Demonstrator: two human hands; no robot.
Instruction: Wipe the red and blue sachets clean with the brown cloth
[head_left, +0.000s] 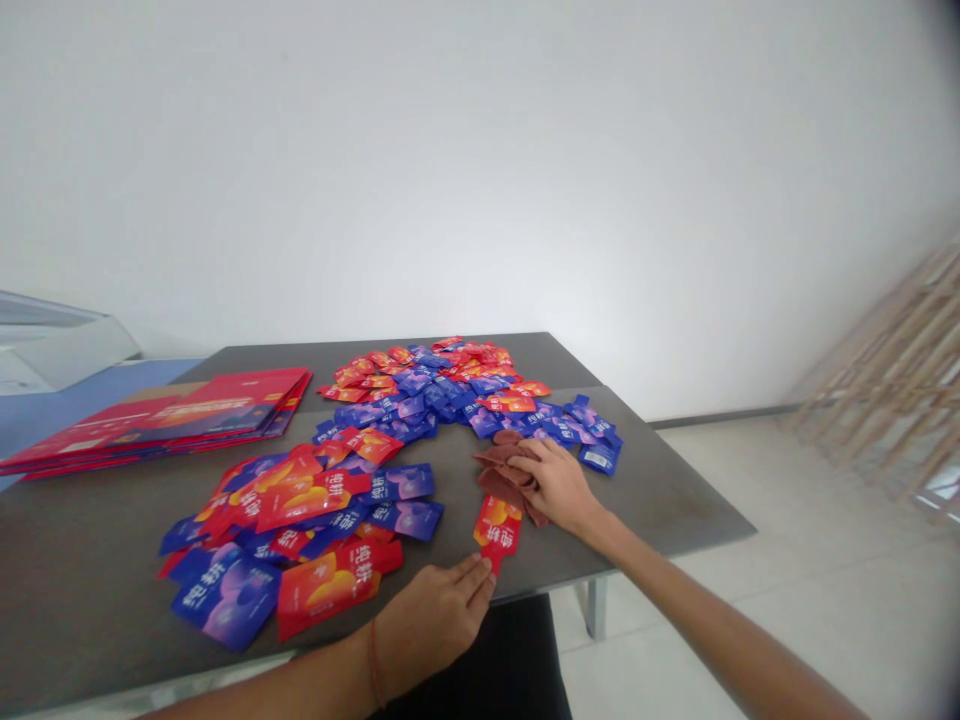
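Note:
A red pouch (498, 527) with orange fruit printed on it lies flat near the front edge of the table. My left hand (444, 612) is closed on the narrow spout end of this pouch, fingers pressed together there. Bunched under the fingers of my right hand (556, 482) is a brown cloth (504, 466), which covers the pouch's far end. To the left of my hands lies a loose heap of red and blue pouches (311, 500). A larger pile of similar pouches (442, 385) spreads across the table beyond the cloth.
Flat red and blue printed cardboard (247, 400) is stacked at the left of the dark table (667, 490). Behind it stands a white box-like object (75, 345) on a blue surface. A white wall rises behind the table, and a bamboo rack (892, 380) leans at the right.

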